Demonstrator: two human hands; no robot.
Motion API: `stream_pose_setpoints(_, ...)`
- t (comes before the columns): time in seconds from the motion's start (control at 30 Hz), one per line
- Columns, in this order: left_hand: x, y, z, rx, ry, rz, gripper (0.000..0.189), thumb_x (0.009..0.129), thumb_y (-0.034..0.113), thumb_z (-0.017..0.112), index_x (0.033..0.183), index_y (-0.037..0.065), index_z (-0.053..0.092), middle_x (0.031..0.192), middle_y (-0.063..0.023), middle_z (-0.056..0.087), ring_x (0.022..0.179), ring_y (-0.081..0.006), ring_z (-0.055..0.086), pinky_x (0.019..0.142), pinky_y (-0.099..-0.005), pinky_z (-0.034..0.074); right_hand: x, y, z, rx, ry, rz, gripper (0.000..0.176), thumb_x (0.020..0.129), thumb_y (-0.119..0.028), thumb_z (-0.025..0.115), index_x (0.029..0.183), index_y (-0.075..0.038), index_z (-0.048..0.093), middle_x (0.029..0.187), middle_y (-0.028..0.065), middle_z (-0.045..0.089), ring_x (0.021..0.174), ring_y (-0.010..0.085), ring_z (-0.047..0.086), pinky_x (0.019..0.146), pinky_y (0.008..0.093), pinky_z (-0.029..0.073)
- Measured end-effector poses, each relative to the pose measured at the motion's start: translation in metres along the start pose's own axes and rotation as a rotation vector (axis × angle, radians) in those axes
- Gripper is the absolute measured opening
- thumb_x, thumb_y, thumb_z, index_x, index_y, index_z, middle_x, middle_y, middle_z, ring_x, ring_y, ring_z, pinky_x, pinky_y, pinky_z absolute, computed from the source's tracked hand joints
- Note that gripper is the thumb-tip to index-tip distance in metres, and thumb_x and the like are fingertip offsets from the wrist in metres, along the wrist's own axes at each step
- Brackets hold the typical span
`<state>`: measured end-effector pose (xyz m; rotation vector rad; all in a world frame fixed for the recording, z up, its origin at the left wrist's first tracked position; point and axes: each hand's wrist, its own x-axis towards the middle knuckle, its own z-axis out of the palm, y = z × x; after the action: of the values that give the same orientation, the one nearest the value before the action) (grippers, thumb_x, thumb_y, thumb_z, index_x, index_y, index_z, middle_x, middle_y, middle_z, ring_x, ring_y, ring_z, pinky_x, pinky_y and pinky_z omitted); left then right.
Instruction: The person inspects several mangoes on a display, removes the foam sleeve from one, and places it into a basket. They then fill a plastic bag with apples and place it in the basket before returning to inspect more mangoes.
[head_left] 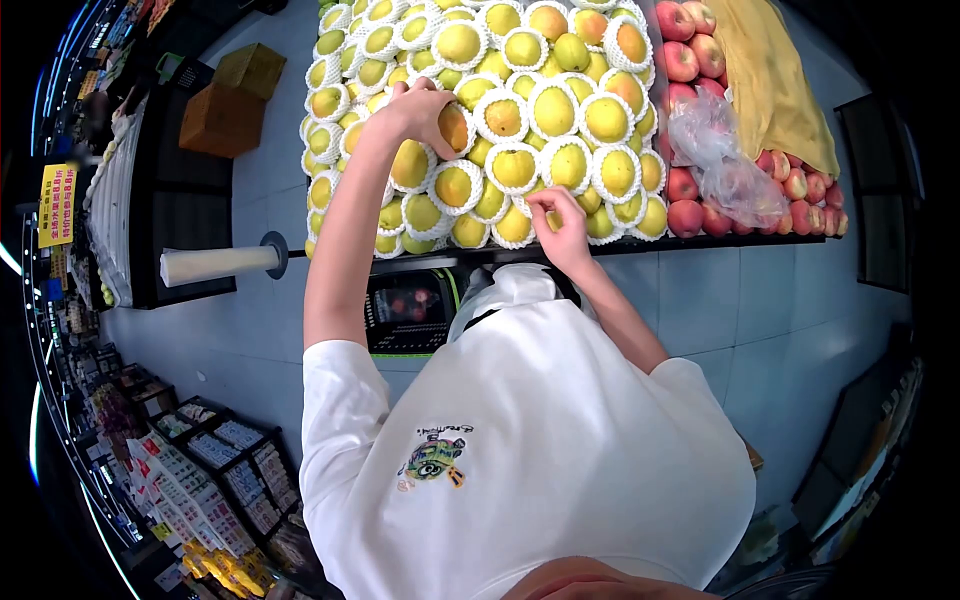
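Observation:
My left hand reaches over a sloped display of yellow-green pears, many in white foam nets. Its fingers and thumb close round an orange-tinged pear, which still lies among the others. Lower and to the right, my right hand hovers at the front rows with its fingers curled and pinched. Whatever may be between those fingertips is too small to make out. Nearest to it are a netted pear and another netted pear.
Red apples adjoin the pears on the right, partly under clear plastic bags and a yellow cloth. Below the display edge sits a black basket. A bag roll, cardboard boxes and stocked shelves stand left.

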<state>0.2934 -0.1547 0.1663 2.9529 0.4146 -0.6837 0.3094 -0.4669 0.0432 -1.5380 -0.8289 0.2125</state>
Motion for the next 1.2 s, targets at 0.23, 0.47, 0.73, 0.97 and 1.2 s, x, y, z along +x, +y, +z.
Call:
stream_pose_setpoints(0.23,-0.011,0.01,0.001,0.166,0.173,0.101,0.103,0.049,0.066,0.089,0.123,-0.003,0.068,0.128,-0.0157,0.063,0.135,-0.0321,0.043,0.115,-0.0452,0.034,0.002,0.004,-0.001,-0.017,0.052,-0.038,0.016,0.09,0.008,0.066,0.103,-0.001,0.07,0.096,0.0102,0.069,0.08,0.0199,0.069,0.073,0.0307,0.055)
stream_pose_setpoints(0.47,-0.015,0.012,-0.013,-0.05,-0.018,0.034,0.101,0.055,0.059,0.092,0.128,-0.003,0.064,0.118,-0.0226,0.07,0.117,-0.0389,0.064,0.103,-0.0466,0.051,0.005,0.0,0.003,0.015,0.048,-0.01,0.012,0.092,0.007,0.066,0.102,0.0,0.069,0.097,0.009,0.068,0.085,0.0179,0.066,0.076,0.0294,0.053)
stream_pose_setpoints(0.73,-0.012,0.001,0.021,-0.195,0.221,0.031,0.112,0.05,0.064,0.098,0.131,-0.005,0.061,0.125,-0.0285,0.065,0.12,-0.0418,0.062,0.103,-0.0469,0.053,0.059,-0.026,0.011,-0.002,0.04,-0.141,0.017,0.091,0.008,0.066,0.105,-0.001,0.07,0.098,0.0098,0.067,0.086,0.0203,0.068,0.078,0.0306,0.055)
stream_pose_setpoints(0.97,-0.041,0.011,0.051,-0.631,0.512,0.005,0.108,0.057,0.042,0.103,0.144,0.0,0.053,0.128,-0.0198,0.058,0.12,-0.033,0.061,0.102,-0.0425,0.053,0.15,-0.021,0.042,-0.32,-0.207,-0.279,0.039,0.097,-0.025,0.067,0.13,-0.004,0.063,0.118,0.016,0.067,0.122,0.0305,0.06,0.105,0.0429,0.045)
stream_pose_setpoints(1.2,-0.048,-0.005,0.072,-0.948,0.545,0.025,0.106,0.062,0.022,0.102,0.15,0.004,0.047,0.144,-0.0188,0.051,0.114,-0.0295,0.066,0.095,-0.0397,0.06,0.188,-0.029,0.052,-0.634,-0.821,-0.136,0.085,0.091,-0.058,0.07,0.154,-0.006,0.048,0.135,0.0194,0.065,0.133,0.0329,0.056,0.123,0.0503,0.023)
